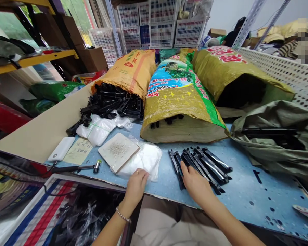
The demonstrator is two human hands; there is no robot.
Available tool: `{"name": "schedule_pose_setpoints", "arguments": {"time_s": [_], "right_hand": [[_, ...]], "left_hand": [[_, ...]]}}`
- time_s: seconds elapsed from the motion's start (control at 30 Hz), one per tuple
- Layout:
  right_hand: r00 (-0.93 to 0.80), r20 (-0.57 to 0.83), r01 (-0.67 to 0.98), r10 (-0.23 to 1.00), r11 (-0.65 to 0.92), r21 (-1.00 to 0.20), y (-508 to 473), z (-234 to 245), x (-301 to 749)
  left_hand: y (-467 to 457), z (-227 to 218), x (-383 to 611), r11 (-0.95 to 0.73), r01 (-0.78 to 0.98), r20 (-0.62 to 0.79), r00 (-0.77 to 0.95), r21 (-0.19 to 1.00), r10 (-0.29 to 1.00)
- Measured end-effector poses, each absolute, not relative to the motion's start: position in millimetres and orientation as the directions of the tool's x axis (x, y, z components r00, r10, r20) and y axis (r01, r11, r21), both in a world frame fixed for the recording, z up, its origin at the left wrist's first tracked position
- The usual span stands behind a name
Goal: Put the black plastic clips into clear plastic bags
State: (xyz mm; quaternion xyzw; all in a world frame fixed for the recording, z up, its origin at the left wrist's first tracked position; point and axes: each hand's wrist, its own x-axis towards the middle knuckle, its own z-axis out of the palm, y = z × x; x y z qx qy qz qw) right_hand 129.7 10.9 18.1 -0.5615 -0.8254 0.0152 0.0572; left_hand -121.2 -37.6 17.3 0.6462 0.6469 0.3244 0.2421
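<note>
My left hand point(137, 186) is closed in a pinch at the front edge of a stack of clear plastic bags point(146, 159). A small off-white board point(119, 150) with tiny grains on it lies partly over that stack. To the right, several long black plastic parts point(205, 165) lie side by side on the blue tabletop. My right hand point(196, 184) is at the left of this row, its fingers closed around one black part near the front; some fingertips are hidden.
Behind stand an orange sack point(133, 71) spilling black parts, a yellow-green sack point(179, 106) and another open sack point(246, 75). A grey-green bag point(274, 136) sits right. At left lie a small hammer point(96, 166), a white power bank point(61, 149) and a note point(78, 150).
</note>
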Motion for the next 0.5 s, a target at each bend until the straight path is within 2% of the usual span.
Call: {"name": "schedule_pose_setpoints", "arguments": {"time_s": [0.07,0.17,0.23,0.3,0.33,0.4,0.5], "right_hand": [[-0.334,0.026,0.922,0.942,0.333,-0.199,16.8,18.4,128.2],[-0.311,-0.05,0.807,0.949,0.236,-0.542,24.1,22.3,127.6],[-0.32,-0.112,0.589,0.941,0.105,-0.802,23.9,27.7,124.7],[-0.369,-0.175,0.273,0.913,-0.073,-0.959,19.2,34.4,116.5],[-0.408,-0.206,0.111,0.89,-0.175,-0.978,16.1,37.7,110.1],[-0.481,-0.265,-0.159,0.835,-0.381,-0.911,10.0,42.7,93.7],[-0.558,-0.343,-0.351,0.755,-0.59,-0.727,5.4,42.9,66.3]], "left_hand": [[-34.9,19.8,-126.7,0.049,0.5,0.024,-0.139,0.865,0.99],[-32.7,20.8,-127.7,0.128,0.356,-0.046,-0.23,0.926,0.972],[-32.0,20.3,-126.4,0.128,0.344,-0.048,-0.232,0.93,0.972],[-31.4,19.1,-123.8,0.128,0.333,-0.051,-0.23,0.934,0.972],[-31.0,18.3,-121.8,0.129,0.329,-0.053,-0.231,0.935,0.971],[-30.0,16.7,-116.7,0.132,0.326,-0.054,-0.237,0.936,0.97],[-29.4,18.4,-112.1,0.13,0.32,-0.046,-0.259,0.938,0.965]]}}
